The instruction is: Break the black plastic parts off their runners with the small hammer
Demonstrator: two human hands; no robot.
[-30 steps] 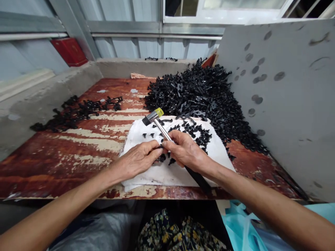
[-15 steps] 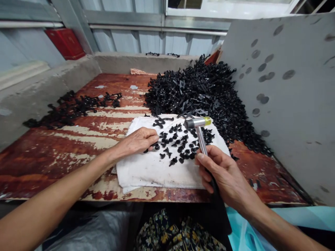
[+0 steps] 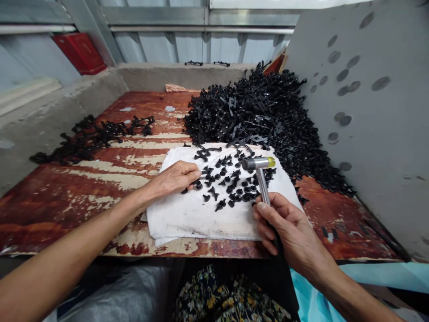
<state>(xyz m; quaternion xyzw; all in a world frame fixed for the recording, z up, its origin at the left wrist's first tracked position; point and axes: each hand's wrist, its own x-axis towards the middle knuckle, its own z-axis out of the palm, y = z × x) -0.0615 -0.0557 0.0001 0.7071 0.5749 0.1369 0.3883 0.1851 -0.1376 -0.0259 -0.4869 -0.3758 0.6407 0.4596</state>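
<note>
My right hand (image 3: 281, 221) is wrapped round the dark handle of a small mallet (image 3: 258, 163). Its metal head has a dark grey face on the left and a yellow one on the right, raised over the white cloth (image 3: 204, 223). Fingers curled, my left hand (image 3: 177, 179) rests at the cloth's left side. It pinches a black plastic part (image 3: 203, 172), mostly hidden by the fingers. Several small black plastic pieces with round heads (image 3: 231, 188) are scattered on the cloth between the hands. Longer black linked parts (image 3: 206, 153) lie at the cloth's back edge.
A large heap of black plastic parts (image 3: 248, 107) rises behind the cloth, against a grey spotted panel (image 3: 368, 125) on the right. A smaller pile (image 3: 97, 136) lies left on the worn red-brown table (image 3: 77, 192). A red box (image 3: 80, 52) sits on the left ledge.
My right hand and the mallet have moved slightly right and down in the view. My left hand keeps its closed grip, nearly in place. The camera view has shifted a little.
</note>
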